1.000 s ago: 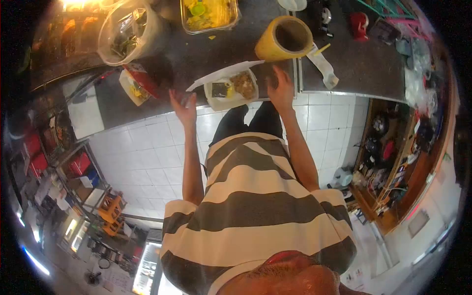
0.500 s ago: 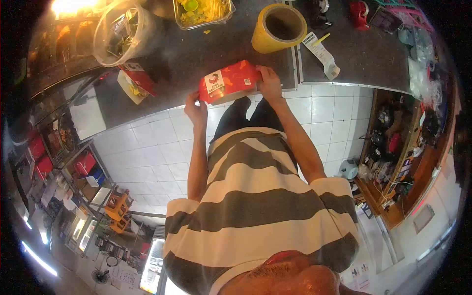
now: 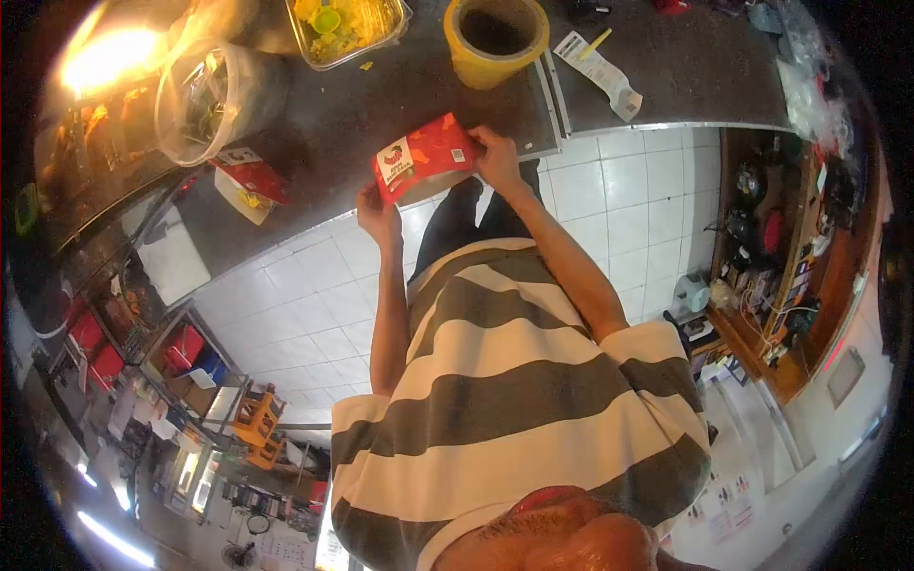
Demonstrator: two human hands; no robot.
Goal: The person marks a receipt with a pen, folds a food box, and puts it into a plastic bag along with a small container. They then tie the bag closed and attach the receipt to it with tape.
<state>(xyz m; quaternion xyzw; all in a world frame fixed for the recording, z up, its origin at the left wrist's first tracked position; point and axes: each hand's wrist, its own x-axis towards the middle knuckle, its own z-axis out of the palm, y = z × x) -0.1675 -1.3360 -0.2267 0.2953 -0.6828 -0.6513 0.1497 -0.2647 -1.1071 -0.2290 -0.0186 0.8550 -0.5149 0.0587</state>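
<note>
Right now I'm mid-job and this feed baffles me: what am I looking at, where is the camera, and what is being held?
There is one view, from a fisheye camera worn on a person's head and looking down, so the striped shirt fills the middle and the edges bend. No machine: two bare hands. The left hand and the right hand hold the ends of a closed red box with a white label, at the edge of a dark counter. On the counter lie a yellow roll, a clear tray of yellow food, a clear tub, a paper slip, and a second red and white box. Below is white tiled floor.
</note>
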